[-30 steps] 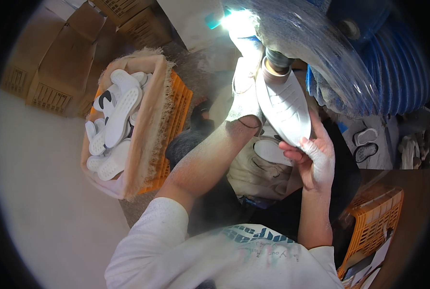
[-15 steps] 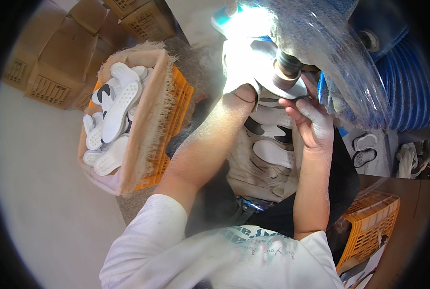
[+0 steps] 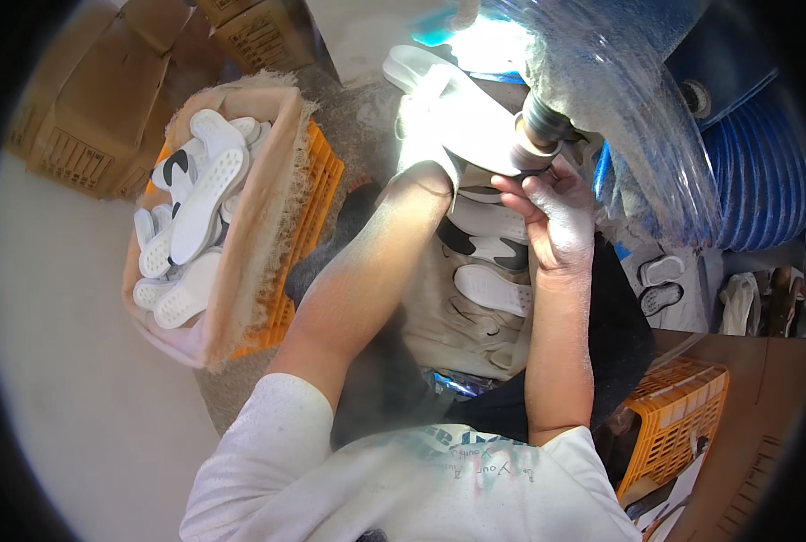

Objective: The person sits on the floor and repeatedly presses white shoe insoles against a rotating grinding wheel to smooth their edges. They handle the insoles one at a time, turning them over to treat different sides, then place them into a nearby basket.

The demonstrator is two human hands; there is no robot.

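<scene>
Soles (image 3: pixel 206 203) heap inside the orange crate's (image 3: pixel 320 194) cloth-draped rim. I see the left hand (image 3: pixel 425 113) and right hand (image 3: pixel 561 212) gripping a white sole (image 3: pixel 473 122), long axis slanting down-right toward the spindle (image 3: pixel 544 119).

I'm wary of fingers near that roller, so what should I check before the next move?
1. White sole held in left hand: ok.
2. Exact left-hand grip: cannot tell, glare washes it out.
3. Fingers of the right hand well clear of the roller: not ok, they sit close below it in the picture.
4. Roller stopped: cannot tell.
5. Soles in the cloth-lined basket away from the roller: ok, off to the left.
</scene>
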